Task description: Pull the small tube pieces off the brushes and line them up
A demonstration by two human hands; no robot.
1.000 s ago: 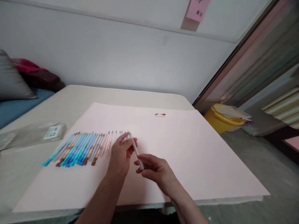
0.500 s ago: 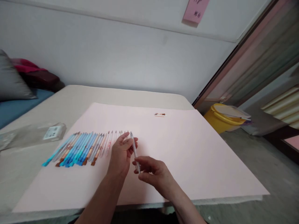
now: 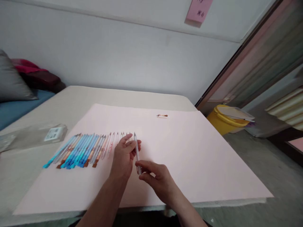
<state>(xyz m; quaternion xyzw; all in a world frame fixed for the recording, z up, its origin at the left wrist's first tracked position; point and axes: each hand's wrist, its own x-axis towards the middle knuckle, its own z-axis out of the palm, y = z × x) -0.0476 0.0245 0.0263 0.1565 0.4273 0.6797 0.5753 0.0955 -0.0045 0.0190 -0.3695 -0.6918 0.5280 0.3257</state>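
Note:
Both hands hold one white pen (image 3: 136, 151) just above a large pink sheet (image 3: 189, 151). My left hand (image 3: 124, 157) pinches the pen near its tip, fingers closed around it. My right hand (image 3: 156, 179) grips the pen's lower end. The pen points away from me, nearly in line with a row of several pens (image 3: 82, 149) laid side by side to the left, blue and brown ones at the left, pale ones beside my left hand.
A small capped piece (image 3: 162, 116) lies far back on the pink sheet. A clear plastic packet (image 3: 30, 136) rests on the beige table (image 3: 71, 97) at the left. A yellow bucket (image 3: 224, 121) stands on the floor at the right. Cushions (image 3: 14, 78) lie at the far left.
The pen has turned from slanting leftward to pointing nearly straight away, and its tip moved slightly right. My right hand slid a little left and forward along with it.

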